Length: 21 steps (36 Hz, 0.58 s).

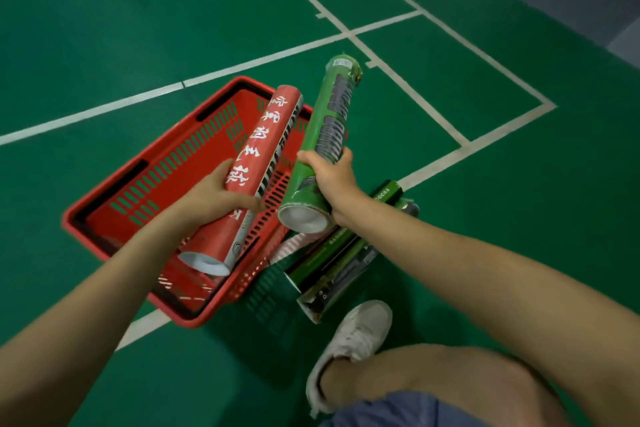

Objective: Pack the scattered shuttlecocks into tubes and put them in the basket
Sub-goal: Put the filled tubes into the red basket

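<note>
Bent knee (467, 388) and blue shorts (398, 409) fill the bottom right corner, with a white shoe (356, 340) planted on the green court floor (104, 28) just ahead. Beside the shoe, a small pile of green and dark tubes (343, 274) lies on the floor, touching the right side of the red basket (169, 141); whether they are filled cannot be seen.

The left hand (214, 198) has its fingers and thumb wrapped round a red tube (249, 177) printed with white characters, held slanted above the basket with its capped near end over the basket's inside. The right hand (332, 177) grips a green tube (322, 146) round its lower half, tilted up and away, just to the right of the basket rim and close beside the red tube. Both near ends show pale closed caps, so their contents are hidden.

Slotted red plastic forms the basket's bottom and walls, and it sits across white court lines (242, 66)
</note>
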Tool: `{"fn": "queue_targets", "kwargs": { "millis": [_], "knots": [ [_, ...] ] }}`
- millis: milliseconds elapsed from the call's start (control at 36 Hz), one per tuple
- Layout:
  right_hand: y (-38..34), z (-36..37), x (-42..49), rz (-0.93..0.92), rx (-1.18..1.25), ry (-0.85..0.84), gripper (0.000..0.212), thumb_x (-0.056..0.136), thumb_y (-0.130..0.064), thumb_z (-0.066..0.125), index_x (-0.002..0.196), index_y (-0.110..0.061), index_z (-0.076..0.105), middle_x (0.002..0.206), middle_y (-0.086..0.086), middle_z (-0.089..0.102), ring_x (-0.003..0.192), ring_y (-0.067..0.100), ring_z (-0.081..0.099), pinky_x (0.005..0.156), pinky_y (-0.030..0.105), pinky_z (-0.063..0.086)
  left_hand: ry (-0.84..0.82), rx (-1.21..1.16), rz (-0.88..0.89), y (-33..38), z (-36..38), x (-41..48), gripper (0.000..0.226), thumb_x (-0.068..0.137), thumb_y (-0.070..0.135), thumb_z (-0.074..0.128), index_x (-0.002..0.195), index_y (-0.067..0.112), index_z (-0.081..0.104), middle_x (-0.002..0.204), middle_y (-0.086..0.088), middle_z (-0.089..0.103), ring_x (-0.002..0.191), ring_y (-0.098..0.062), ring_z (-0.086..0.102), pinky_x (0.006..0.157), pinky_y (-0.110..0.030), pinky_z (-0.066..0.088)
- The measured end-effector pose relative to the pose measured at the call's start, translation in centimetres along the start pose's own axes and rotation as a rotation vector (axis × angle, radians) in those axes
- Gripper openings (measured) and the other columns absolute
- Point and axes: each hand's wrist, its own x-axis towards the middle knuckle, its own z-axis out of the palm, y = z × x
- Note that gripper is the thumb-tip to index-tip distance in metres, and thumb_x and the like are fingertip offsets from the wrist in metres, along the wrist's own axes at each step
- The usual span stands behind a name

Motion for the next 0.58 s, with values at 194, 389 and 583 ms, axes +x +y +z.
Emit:
{"fn": "queue_targets", "kwargs": {
  "millis": [194,389,583],
  "knots": [
    [1.1,1.7,-0.2,0.045,-0.07,-0.013,0.084,0.078,-0.039,0.07,0.143,-0.022,0.02,0.119,0.011,0.053,0.092,0.026,0.062,0.075,0.039,0.055,0.023,0.073,-0.103,-4.9,-4.3,1.2,0.094,0.057,0.026,0.088,0.134,0.034,0.035,0.11,-0.006,0.067,0.082,-0.03,0.072,0.075,-0.047,0.058],
    [2.0,4.1,0.2,0.038,-0.086,-0.057,0.095,0.068,-0.049,0.071,0.144,-0.025,0.018,0.133,0.012,0.047,0.109,0.032,0.058,0.089,0.047,0.053,0.053,0.287,-0.205,-8.6,-5.5,5.0,0.113,0.065,0.033,0.087,0.151,0.028,0.013,0.132,-0.01,0.054,0.107,-0.032,0.06,0.098,-0.044,0.047],
    [3.5,5.5,1.1,0.01,-0.104,-0.152,0.084,0.086,-0.036,0.066,0.148,-0.029,0.01,0.13,0.006,0.05,0.105,0.026,0.06,0.083,0.042,0.053,0.072,0.607,-0.222,-11.6,-5.1,8.0,0.115,0.072,0.045,0.08,0.153,0.029,0.001,0.144,-0.021,0.035,0.121,-0.041,0.049,0.103,-0.051,0.041]
  ]
}}
